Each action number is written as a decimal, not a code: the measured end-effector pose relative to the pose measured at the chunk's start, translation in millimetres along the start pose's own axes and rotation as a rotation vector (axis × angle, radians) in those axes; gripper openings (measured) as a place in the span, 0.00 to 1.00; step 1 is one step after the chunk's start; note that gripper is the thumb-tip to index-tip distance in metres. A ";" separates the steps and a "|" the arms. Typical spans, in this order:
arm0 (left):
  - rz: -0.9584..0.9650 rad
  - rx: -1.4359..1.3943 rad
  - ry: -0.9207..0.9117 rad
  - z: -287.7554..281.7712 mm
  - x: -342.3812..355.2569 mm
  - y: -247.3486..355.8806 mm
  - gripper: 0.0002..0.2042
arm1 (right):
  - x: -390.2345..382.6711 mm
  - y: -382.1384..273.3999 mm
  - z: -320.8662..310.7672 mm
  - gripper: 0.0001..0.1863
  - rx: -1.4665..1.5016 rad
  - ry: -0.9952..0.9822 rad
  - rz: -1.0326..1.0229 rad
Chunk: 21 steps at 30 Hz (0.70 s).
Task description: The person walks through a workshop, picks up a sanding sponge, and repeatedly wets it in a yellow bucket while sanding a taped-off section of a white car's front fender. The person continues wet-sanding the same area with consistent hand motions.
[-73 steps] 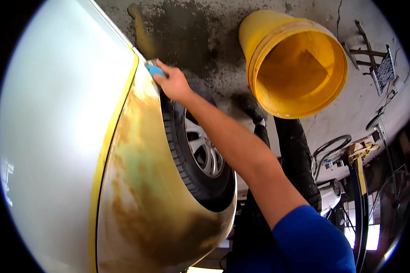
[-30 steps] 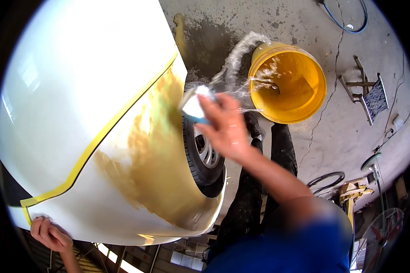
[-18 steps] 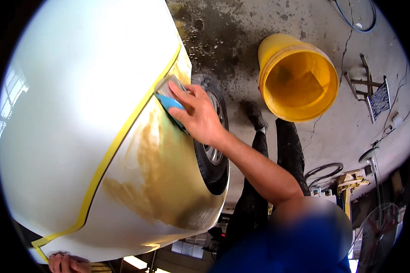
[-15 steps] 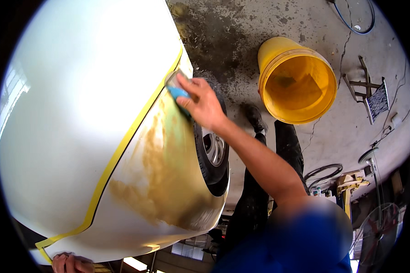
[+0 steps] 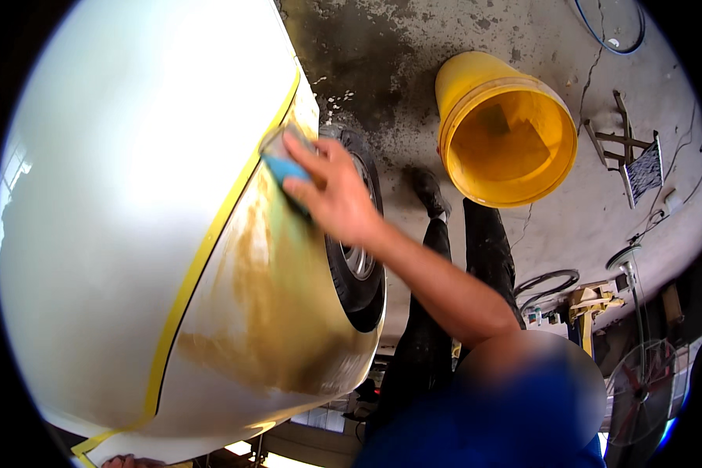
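Observation:
My right hand [image 5: 339,195] is closed around a sanding block [image 5: 283,167] with a blue side and a greyish top. The block presses on the white car fender [image 5: 203,327], beside the yellow masking tape [image 5: 193,274] and just above the wheel [image 5: 359,261]. Tan and greenish sanded filler [image 5: 269,288] spreads over the fender below the block. At the lower left, the fingers of my left hand [image 5: 127,462] lie on the edge of the car body, apart from the tape's end; the rest of that hand is out of the picture.
A yellow bucket [image 5: 449,117] lies tipped toward me on the stained concrete floor. Right of it stands a small folding stool [image 5: 630,152]. A blue hose [image 5: 639,35], a black coiled hose [image 5: 550,285] and a fan [image 5: 641,394] are at the right. My legs are beside the wheel.
My right hand and the sanding block appear slightly farther left. The whole view has shifted a little, and less of my left hand shows at the lower edge.

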<state>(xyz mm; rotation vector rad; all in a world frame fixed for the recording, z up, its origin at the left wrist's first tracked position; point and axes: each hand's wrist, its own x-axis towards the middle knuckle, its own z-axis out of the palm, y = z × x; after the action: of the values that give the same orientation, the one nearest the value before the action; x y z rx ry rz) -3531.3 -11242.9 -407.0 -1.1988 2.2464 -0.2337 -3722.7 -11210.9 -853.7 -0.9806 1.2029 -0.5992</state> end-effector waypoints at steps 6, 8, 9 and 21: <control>-0.026 -0.029 0.042 5.5 -0.6 2.2 0.15 | 70.2 69.6 8.1 0.29 0.221 0.048 0.372; -0.018 -0.025 0.025 5.8 -1.4 -0.5 0.15 | 50.1 53.9 10.2 0.29 0.194 0.036 0.329; -0.022 -0.016 0.020 10.1 -1.1 0.3 0.15 | 14.7 25.2 9.2 0.29 0.133 0.015 0.243; 0.002 -0.014 0.031 5.4 -3.1 -1.9 0.15 | -48.7 -49.3 8.3 0.32 0.088 0.010 0.037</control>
<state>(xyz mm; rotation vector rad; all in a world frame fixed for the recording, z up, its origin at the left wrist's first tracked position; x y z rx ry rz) -3525.5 -11240.9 -409.4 -1.2077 2.2791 -0.2373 -3723.5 -11191.8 -786.6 -0.8802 1.1918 -0.6231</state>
